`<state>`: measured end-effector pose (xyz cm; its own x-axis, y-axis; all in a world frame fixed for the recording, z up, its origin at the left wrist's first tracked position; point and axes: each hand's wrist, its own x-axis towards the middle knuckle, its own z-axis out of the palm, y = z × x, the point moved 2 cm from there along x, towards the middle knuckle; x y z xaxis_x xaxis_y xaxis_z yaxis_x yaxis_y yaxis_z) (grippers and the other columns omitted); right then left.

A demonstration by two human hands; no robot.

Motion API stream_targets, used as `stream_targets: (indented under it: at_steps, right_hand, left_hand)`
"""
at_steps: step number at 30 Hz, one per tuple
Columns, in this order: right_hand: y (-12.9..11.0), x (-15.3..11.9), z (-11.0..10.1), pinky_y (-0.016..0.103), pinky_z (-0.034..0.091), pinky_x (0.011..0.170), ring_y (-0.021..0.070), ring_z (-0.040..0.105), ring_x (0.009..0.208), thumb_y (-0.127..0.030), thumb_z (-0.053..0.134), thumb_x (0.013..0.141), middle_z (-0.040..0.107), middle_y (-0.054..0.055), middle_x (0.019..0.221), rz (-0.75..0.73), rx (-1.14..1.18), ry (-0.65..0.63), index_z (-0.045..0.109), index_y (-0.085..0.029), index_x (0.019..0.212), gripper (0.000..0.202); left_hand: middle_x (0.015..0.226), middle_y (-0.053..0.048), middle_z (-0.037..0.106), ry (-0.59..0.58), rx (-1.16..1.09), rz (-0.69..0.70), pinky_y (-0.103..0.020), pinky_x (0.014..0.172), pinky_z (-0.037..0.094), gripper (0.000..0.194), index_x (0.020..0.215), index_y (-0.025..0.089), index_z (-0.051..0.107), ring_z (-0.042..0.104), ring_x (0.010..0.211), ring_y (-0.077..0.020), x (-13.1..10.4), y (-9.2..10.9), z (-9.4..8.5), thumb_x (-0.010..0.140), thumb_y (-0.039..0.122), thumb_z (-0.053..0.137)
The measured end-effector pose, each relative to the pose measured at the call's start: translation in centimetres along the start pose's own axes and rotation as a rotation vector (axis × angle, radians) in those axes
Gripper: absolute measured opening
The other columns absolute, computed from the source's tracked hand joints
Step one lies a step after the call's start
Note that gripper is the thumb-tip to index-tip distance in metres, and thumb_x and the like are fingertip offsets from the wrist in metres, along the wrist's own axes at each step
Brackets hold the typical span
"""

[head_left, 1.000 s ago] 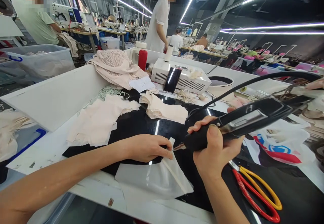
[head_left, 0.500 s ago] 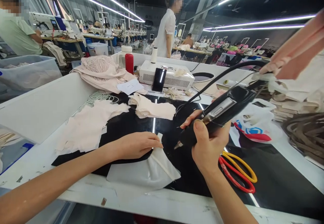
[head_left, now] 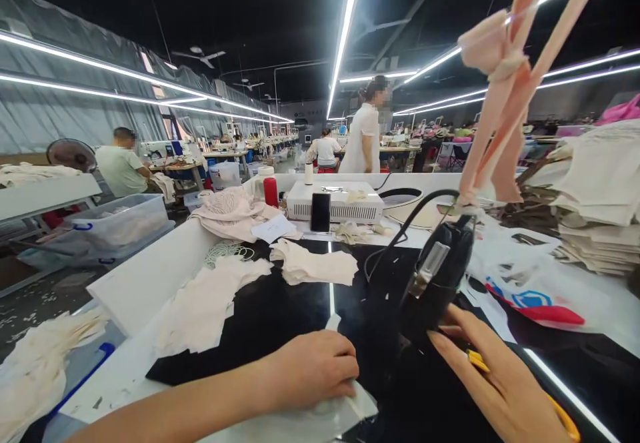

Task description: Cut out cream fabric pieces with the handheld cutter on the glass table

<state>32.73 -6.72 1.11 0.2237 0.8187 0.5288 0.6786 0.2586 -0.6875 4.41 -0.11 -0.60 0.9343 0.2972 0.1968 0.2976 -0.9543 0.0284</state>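
While the left hand [head_left: 315,368] stays on the cloth [head_left: 320,419], grip unclear, I see the right hand [head_left: 503,379] has released the tool [head_left: 436,279].

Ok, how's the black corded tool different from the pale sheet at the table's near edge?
Colour: the black corded tool is dark with a silvery plate, the pale sheet whitish. Pose: the tool is steeply tilted, while the sheet lies low on the black work surface. Build: the tool is bulky, the sheet thin. Shared: each has a grip close by, the left grip on the sheet, the right grip by the tool's lower end.
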Motion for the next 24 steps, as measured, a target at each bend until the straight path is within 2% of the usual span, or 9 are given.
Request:
stream_targets:
  at_steps: [2, 3, 5, 8, 11, 15, 20, 24]
  right_hand:
    - [3.9, -1.3, -1.4, 0.052, 0.065, 0.101, 0.0364, 0.078, 0.117, -0.069, 0.059, 0.098, 0.079, 0.009, 0.133, -0.007, -0.132, -0.033, 0.075, -0.034, 0.135, 0.053]
    - [5.8, -1.8, -2.0, 0.055, 0.064, 0.105, 0.0382, 0.075, 0.124, -0.067, 0.055, 0.100, 0.076, 0.010, 0.140, -0.007, -0.189, -0.050, 0.073, -0.033, 0.139, 0.055]
    - [9.0, -2.7, -3.1, 0.060, 0.062, 0.108, 0.0406, 0.074, 0.126, -0.066, 0.055, 0.101, 0.075, 0.012, 0.143, -0.053, -0.278, -0.110, 0.076, -0.032, 0.138, 0.055]
    - [11.5, -3.3, -3.8, 0.060, 0.065, 0.103, 0.0398, 0.079, 0.116, -0.067, 0.055, 0.100, 0.081, 0.012, 0.130, -0.112, -0.356, -0.205, 0.084, -0.033, 0.126, 0.051]
    - [11.6, -3.0, -3.8, 0.054, 0.068, 0.100, 0.0370, 0.081, 0.111, -0.066, 0.054, 0.100, 0.082, 0.014, 0.127, -0.117, -0.389, -0.213, 0.085, -0.031, 0.125, 0.053]
    - [10.0, -2.5, -3.4, 0.048, 0.068, 0.094, 0.0349, 0.083, 0.103, -0.062, 0.051, 0.102, 0.082, 0.018, 0.120, -0.127, -0.411, -0.196, 0.086, -0.025, 0.119, 0.054]
    - [9.1, -2.7, -3.8, 0.044, 0.066, 0.077, 0.0317, 0.081, 0.080, -0.055, 0.051, 0.101, 0.081, 0.015, 0.096, -0.088, -0.448, -0.206, 0.084, -0.024, 0.114, 0.046]
    - [8.7, -3.1, -4.5, 0.043, 0.064, 0.078, 0.0312, 0.081, 0.084, -0.047, 0.053, 0.098, 0.082, 0.014, 0.101, -0.041, -0.439, -0.245, 0.081, -0.026, 0.119, 0.041]
  left_hand:
    - [0.123, -0.007, 0.075, -0.007, 0.036, 0.017, -0.031, 0.101, 0.059, 0.023, 0.102, 0.018, 0.071, 0.073, 0.111, -0.0199, 0.0, 0.0, -0.1, 0.108, 0.039, 0.072]
    - [0.121, -0.008, 0.075, -0.014, 0.052, 0.028, -0.032, 0.102, 0.059, 0.020, 0.103, 0.017, 0.070, 0.073, 0.111, -0.0207, 0.1, 0.1, -0.2, 0.110, 0.036, 0.069]
    - [0.111, -0.009, 0.075, -0.037, 0.082, 0.043, -0.035, 0.099, 0.058, 0.012, 0.102, 0.016, 0.069, 0.073, 0.107, -0.0231, 0.2, 0.3, -0.4, 0.110, 0.024, 0.064]
    - [0.093, -0.008, 0.073, -0.081, 0.102, 0.004, -0.037, 0.087, 0.058, 0.011, 0.096, 0.017, 0.066, 0.072, 0.091, -0.0252, 0.5, 0.4, -0.4, 0.105, 0.013, 0.061]
    - [0.091, -0.007, 0.072, -0.109, 0.070, -0.116, -0.037, 0.080, 0.055, 0.012, 0.094, 0.018, 0.063, 0.072, 0.085, -0.0256, 0.6, 0.2, -0.3, 0.106, 0.021, 0.064]
    - [0.093, -0.005, 0.072, -0.115, -0.076, -0.340, -0.034, 0.079, 0.052, 0.021, 0.094, 0.019, 0.062, 0.071, 0.088, -0.0261, 0.0, -0.3, -0.8, 0.104, 0.035, 0.073]
    - [0.089, -0.001, 0.069, -0.086, -0.453, -0.553, -0.026, 0.068, 0.041, 0.024, 0.084, 0.019, 0.067, 0.065, 0.082, -0.0190, -0.8, -0.6, -2.5, 0.096, 0.039, 0.073]
    - [0.080, 0.001, 0.066, -0.088, -0.812, -0.672, -0.024, 0.064, 0.039, 0.027, 0.086, 0.017, 0.075, 0.059, 0.074, -0.0158, -0.8, -0.1, -3.2, 0.088, 0.043, 0.070]
